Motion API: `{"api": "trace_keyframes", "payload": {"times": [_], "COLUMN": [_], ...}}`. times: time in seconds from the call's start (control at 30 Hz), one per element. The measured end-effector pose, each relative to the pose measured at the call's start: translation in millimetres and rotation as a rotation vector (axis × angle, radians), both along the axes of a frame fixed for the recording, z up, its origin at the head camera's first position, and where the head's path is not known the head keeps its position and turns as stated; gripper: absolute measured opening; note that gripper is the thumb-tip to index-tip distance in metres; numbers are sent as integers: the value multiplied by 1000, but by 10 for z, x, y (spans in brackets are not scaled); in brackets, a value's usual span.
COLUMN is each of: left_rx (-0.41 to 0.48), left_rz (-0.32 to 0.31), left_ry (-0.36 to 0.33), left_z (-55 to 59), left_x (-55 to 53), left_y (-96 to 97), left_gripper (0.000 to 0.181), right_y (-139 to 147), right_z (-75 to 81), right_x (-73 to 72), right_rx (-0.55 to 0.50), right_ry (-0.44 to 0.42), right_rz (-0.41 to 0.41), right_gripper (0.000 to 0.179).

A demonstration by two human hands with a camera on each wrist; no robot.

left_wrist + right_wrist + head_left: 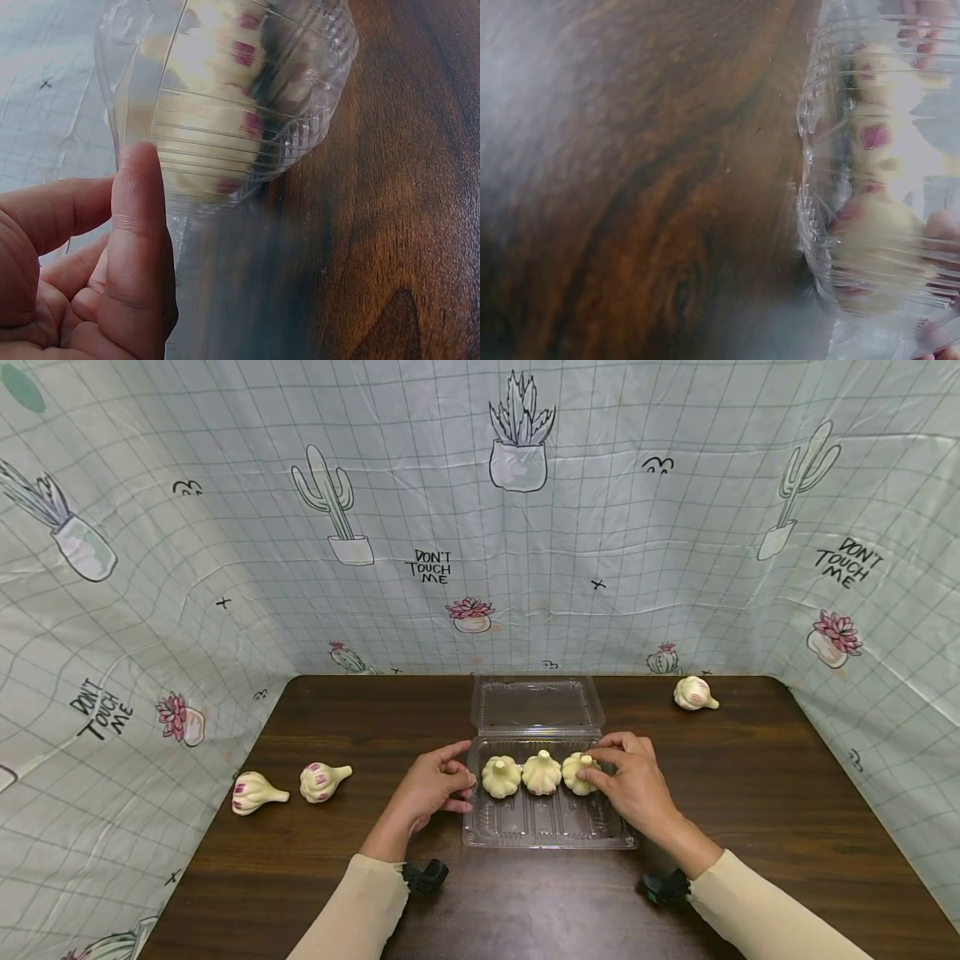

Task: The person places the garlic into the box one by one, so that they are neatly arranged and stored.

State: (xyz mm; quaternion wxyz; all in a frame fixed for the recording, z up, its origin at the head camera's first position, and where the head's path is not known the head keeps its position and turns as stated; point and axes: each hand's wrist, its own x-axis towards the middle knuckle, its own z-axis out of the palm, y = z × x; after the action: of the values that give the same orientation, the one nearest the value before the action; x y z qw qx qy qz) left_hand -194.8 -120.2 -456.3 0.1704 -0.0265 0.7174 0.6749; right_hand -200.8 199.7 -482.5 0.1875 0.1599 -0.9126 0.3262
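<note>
An open clear plastic clamshell container (517,827) lies on the table with three garlic bulbs in a row across its base. My left hand (431,785) pinches the container's left rim between thumb and fingers; the left wrist view shows the thumb (139,232) against the clear wall. At the right end of the row, my right hand (633,781) holds a garlic bulb (577,774) between thumb and fingers, inside the container. Beside it sit the middle bulb (542,772) and the left bulb (500,777), stems up. Purple patches show through the plastic in the right wrist view.
Two more garlic bulbs, one farther left (255,793) and one nearer (322,782), lie on the left of the dark wooden table (517,902). Another bulb (694,693) lies at the back right. The container's raised lid (536,706) leans toward the patterned curtain (480,527).
</note>
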Motion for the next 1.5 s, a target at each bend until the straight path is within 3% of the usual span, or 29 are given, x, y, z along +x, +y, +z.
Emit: {"api": "trace_keyframes", "payload": {"times": [0.63, 1.03, 1.5], "left_rx": [8, 14, 8], "left_rz": [-9, -4, -2], "left_ry": [-7, -8, -3], "left_z": [2, -18, -31], "left_x": [-9, -21, -32], "left_y": [-10, -16, -13], "left_gripper": [66, 66, 66], "right_y": [4, 29, 78], "right_z": [9, -48, -73], "right_x": [3, -5, -21], "right_rx": [-13, -34, -67], "right_ry": [-90, -56, -79], "right_rz": [-29, -24, -21], "right_gripper": [43, 56, 46]}}
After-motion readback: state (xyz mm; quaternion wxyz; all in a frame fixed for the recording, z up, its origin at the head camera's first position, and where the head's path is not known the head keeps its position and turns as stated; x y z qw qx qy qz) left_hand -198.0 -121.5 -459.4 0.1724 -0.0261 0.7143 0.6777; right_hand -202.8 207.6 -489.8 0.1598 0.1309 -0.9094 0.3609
